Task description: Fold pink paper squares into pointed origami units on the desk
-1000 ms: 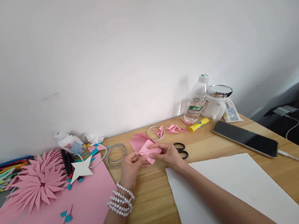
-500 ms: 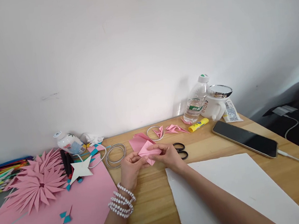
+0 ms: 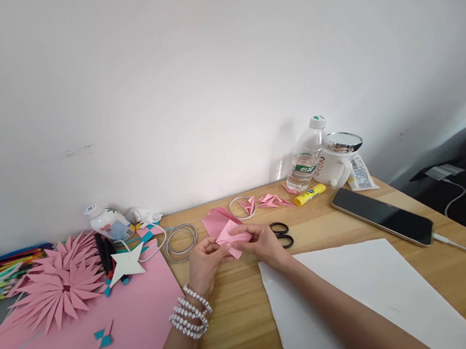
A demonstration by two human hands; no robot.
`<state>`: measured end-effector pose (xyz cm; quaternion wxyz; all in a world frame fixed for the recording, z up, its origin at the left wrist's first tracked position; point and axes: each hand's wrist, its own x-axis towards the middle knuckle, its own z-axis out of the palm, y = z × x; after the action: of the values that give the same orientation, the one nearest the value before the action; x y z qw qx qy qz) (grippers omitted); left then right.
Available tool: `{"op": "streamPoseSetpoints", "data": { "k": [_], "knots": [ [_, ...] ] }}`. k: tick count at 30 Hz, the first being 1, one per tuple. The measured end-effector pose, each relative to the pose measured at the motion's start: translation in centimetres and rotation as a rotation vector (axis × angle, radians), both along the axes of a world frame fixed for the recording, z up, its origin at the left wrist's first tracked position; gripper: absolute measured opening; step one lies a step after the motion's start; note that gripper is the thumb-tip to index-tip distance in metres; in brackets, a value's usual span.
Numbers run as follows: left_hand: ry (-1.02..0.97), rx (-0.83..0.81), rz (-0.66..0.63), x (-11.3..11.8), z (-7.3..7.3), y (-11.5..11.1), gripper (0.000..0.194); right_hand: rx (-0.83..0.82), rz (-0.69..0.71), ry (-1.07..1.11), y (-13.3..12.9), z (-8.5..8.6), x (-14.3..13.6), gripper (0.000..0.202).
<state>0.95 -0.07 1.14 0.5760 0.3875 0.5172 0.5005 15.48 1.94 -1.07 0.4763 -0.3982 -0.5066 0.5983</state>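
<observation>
A small folded piece of pink paper (image 3: 227, 231) with crease lines is held up between both hands over the wooden table. My left hand (image 3: 205, 258) pinches its left and lower side, with the thumb in front. My right hand (image 3: 260, 242) grips its right side, fingers lying across the front. Just behind the folded paper lies a flat pink sheet (image 3: 216, 219), partly hidden. The black scissors (image 3: 284, 234) rest right of my right hand, their blades hidden behind it.
Pink folded pieces (image 3: 275, 199), a yellow glue stick (image 3: 309, 195), a water bottle (image 3: 304, 158) and a mug (image 3: 334, 165) stand along the back. A phone (image 3: 383, 216) and white board (image 3: 353, 289) lie right. Pink paper flowers (image 3: 66, 289) and silver rings (image 3: 181, 242) lie left.
</observation>
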Motion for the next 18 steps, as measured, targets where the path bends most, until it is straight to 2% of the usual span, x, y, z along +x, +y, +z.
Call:
{"op": "streamPoseSetpoints", "data": {
  "k": [3,8,14,18],
  "knots": [
    [0.008,-0.007,-0.028,-0.2,0.13,0.07,0.026,-0.004,-0.012,-0.018,0.02,-0.09,0.03,0.028],
    [-0.012,-0.036,0.009,-0.63,0.04,0.23,0.03,-0.034,-0.005,-0.04,0.14,-0.37,0.04,0.029],
    [-0.09,-0.039,-0.063,-0.93,0.19,0.24,0.023,-0.051,0.005,-0.035,0.18,-0.22,0.25,0.032],
    [-0.035,-0.082,-0.141,-0.97,0.45,0.27,0.027,-0.068,0.028,-0.047,0.21,-0.15,0.37,0.031]
  ]
}}
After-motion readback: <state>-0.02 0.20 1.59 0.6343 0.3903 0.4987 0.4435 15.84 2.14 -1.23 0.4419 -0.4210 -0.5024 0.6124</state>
